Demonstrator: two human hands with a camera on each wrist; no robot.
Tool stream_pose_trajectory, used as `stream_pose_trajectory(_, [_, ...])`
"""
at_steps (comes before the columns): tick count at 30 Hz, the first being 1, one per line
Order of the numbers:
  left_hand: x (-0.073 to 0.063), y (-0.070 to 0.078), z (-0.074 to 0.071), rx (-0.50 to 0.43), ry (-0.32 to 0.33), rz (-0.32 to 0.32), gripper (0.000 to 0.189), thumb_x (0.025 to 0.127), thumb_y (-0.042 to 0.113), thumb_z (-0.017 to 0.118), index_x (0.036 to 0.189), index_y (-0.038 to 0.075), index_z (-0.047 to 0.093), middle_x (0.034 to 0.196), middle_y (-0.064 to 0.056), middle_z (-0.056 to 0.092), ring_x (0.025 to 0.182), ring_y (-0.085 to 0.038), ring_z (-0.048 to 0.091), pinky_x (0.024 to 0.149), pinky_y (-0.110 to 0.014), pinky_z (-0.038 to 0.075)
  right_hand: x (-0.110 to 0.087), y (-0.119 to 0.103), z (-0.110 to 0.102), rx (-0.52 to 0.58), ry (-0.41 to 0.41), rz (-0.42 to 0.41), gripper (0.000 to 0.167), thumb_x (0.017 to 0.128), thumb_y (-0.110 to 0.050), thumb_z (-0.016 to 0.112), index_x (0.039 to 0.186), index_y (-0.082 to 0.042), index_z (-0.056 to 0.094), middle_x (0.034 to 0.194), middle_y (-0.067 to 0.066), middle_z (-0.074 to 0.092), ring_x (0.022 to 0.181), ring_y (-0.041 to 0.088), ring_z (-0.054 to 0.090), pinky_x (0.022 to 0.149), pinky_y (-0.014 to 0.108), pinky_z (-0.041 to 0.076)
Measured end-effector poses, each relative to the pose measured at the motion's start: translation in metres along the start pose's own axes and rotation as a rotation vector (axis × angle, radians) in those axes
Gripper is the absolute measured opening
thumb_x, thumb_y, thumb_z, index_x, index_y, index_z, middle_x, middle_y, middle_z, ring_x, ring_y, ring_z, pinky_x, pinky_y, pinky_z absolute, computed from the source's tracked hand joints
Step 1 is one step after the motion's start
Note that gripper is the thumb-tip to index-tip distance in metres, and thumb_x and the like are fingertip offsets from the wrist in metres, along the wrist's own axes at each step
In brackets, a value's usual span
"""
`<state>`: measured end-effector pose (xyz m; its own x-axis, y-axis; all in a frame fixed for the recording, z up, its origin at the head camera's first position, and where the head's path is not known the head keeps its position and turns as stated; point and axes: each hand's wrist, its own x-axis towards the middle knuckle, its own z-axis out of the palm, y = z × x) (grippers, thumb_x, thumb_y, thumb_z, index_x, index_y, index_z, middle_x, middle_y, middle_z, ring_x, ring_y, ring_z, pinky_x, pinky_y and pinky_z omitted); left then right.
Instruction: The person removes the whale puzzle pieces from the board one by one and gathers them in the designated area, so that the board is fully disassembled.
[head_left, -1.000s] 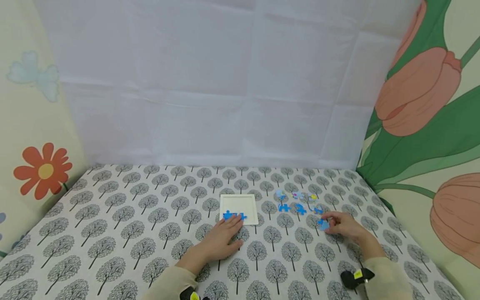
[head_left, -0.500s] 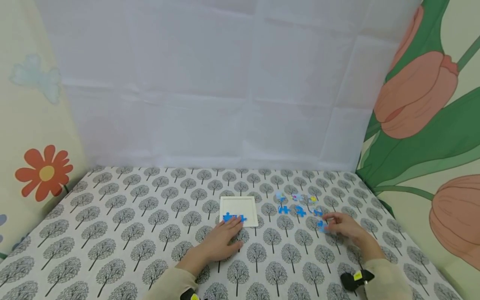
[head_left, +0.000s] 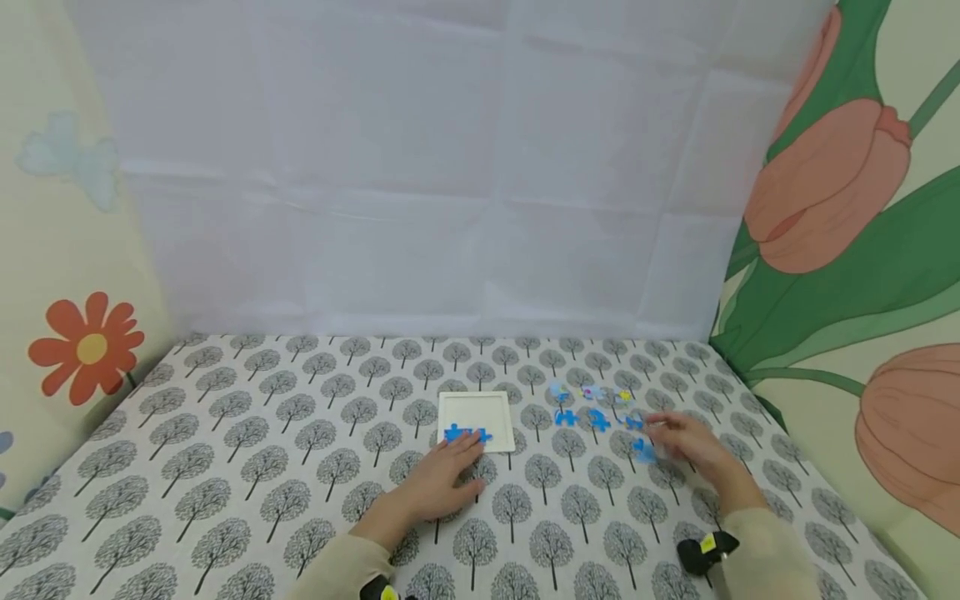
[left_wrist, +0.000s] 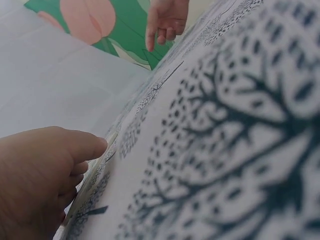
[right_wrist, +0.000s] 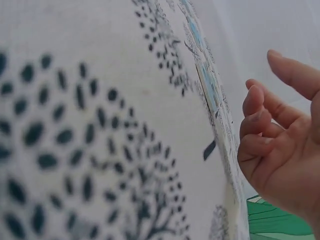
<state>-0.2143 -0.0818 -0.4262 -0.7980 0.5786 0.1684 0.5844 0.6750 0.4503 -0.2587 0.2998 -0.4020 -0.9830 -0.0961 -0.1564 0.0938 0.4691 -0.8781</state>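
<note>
My left hand [head_left: 442, 482] lies flat near the front edge of a square white puzzle tray [head_left: 477, 395], its fingertips over the blue puzzle pieces [head_left: 454, 432] along the tray's front side. Those fingers hide part of the pieces. To the right, my right hand [head_left: 688, 443] hovers just beside a light blue puzzle piece [head_left: 644, 451] on the tablecloth. In the right wrist view the right hand [right_wrist: 287, 135] has its index finger and thumb apart, other fingers loosely bent, and holds nothing. The left wrist view shows the left hand [left_wrist: 45, 172] with its thumb extended.
Several loose puzzle pieces lie in two rows right of the tray, among them a blue piece [head_left: 598, 420] and one with a yellow flower [head_left: 624, 396]. The tablecloth [head_left: 300, 492] has a tree print. A white sheet [head_left: 390, 250] hangs behind the table.
My right hand has lifted slightly away from the light blue piece, and more of that piece now shows. The left hand has stayed on the tray's front edge.
</note>
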Motion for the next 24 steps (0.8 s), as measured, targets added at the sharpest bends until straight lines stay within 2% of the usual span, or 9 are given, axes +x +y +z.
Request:
stream_pose_trajectory(5, [-0.002, 0.002, -0.003, 0.032, 0.008, -0.01, 0.054, 0.085, 0.028, 0.05, 0.128, -0.004, 0.038, 0.134, -0.016, 0.031, 0.123, -0.031, 0.024, 0.099, -0.046, 0.017, 0.001, -0.011, 0.005, 0.003, -0.024, -0.048, 0.043, 0.086, -0.022, 0.054, 0.121, 0.001, 0.046, 0.053, -0.002, 0.034, 0.038, 0.008, 0.021, 0.038, 0.026, 0.028])
stream_pose_trajectory(11, [-0.006, 0.0, -0.006, 0.074, 0.029, -0.022, 0.057, 0.084, 0.029, 0.052, 0.128, -0.004, 0.038, 0.135, -0.017, 0.029, 0.123, -0.03, 0.025, 0.098, -0.048, 0.017, 0.004, -0.027, 0.014, 0.0, -0.045, -0.119, 0.045, 0.086, -0.024, 0.053, 0.122, 0.002, 0.044, 0.072, 0.006, 0.043, 0.045, 0.011, 0.026, 0.048, 0.033, 0.034])
stream_pose_trajectory(15, [-0.008, -0.001, -0.008, 0.079, 0.027, -0.028, 0.057, 0.084, 0.029, 0.052, 0.128, -0.004, 0.037, 0.135, -0.017, 0.028, 0.123, -0.029, 0.025, 0.099, -0.048, 0.017, 0.008, -0.037, 0.023, 0.006, -0.06, -0.169, 0.046, 0.086, -0.022, 0.054, 0.121, 0.005, 0.044, 0.074, 0.009, 0.047, 0.044, 0.01, 0.026, 0.047, 0.033, 0.034])
stream_pose_trajectory(20, [-0.01, -0.001, -0.01, 0.084, 0.028, -0.035, 0.058, 0.084, 0.029, 0.053, 0.129, -0.004, 0.036, 0.136, -0.017, 0.026, 0.124, -0.029, 0.023, 0.099, -0.047, 0.016, 0.015, -0.047, 0.035, 0.02, -0.052, -0.175, 0.042, 0.084, -0.02, 0.057, 0.118, 0.003, 0.048, 0.083, 0.012, 0.051, 0.048, 0.01, 0.032, 0.048, 0.03, 0.035])
stream_pose_trajectory(24, [-0.012, -0.004, -0.011, 0.126, 0.04, -0.049, 0.06, 0.084, 0.031, 0.053, 0.129, -0.004, 0.035, 0.136, -0.017, 0.027, 0.124, -0.029, 0.024, 0.099, -0.046, 0.017, 0.022, -0.053, 0.045, 0.035, -0.074, -0.18, 0.04, 0.083, -0.02, 0.058, 0.117, 0.001, 0.05, 0.082, 0.014, 0.05, 0.055, 0.015, 0.037, 0.051, 0.031, 0.036])
